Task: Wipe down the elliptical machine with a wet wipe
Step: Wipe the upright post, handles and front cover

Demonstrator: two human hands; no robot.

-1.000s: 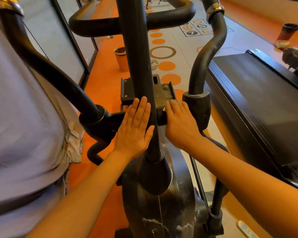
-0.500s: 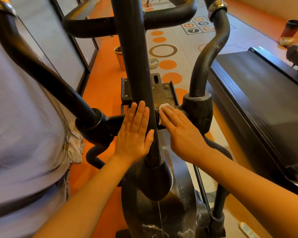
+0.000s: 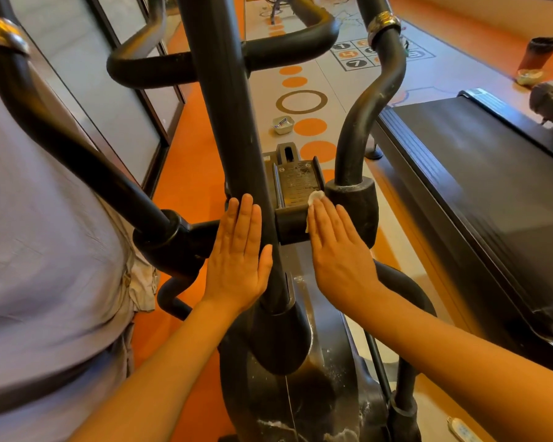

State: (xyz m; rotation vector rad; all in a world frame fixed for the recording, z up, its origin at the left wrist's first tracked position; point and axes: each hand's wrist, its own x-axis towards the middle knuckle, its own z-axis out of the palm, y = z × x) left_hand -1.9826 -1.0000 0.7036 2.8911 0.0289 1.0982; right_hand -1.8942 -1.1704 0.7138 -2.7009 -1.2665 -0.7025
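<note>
Two bare hands lie flat on the elliptical machine [image 3: 300, 393], seen from the head camera. The left hand [image 3: 237, 256], fingers straight and together, rests open against the left flank of the central upright post [image 3: 227, 122] and holds nothing; it appears to serve as a brace. The right hand [image 3: 336, 250], fingers likewise extended, presses a white wet wipe [image 3: 315, 197] onto the short horizontal crossbar [image 3: 292, 226] that joins the post to the right swing-arm pivot housing [image 3: 353, 215]. Only a crumpled edge of the wipe shows, at the fingertips and along the index side; the remainder is hidden under the palm.

From the right hand, the crossbar's long axis runs 9 to 3 o'clock, across the fingers, which point to 12. The ribbed foot pedal [image 3: 297, 183] lies just beyond the wipe at 12 o'clock; the pivot housing touches or nearly touches the little-finger side at 2 o'clock. The right hand is plainly the nearer to both. Whitish residue on the lower shroud and on the right handlebar [image 3: 361, 122] suggests that much wiping is left. A treadmill deck [image 3: 476, 193] stands at 3 o'clock.
</note>
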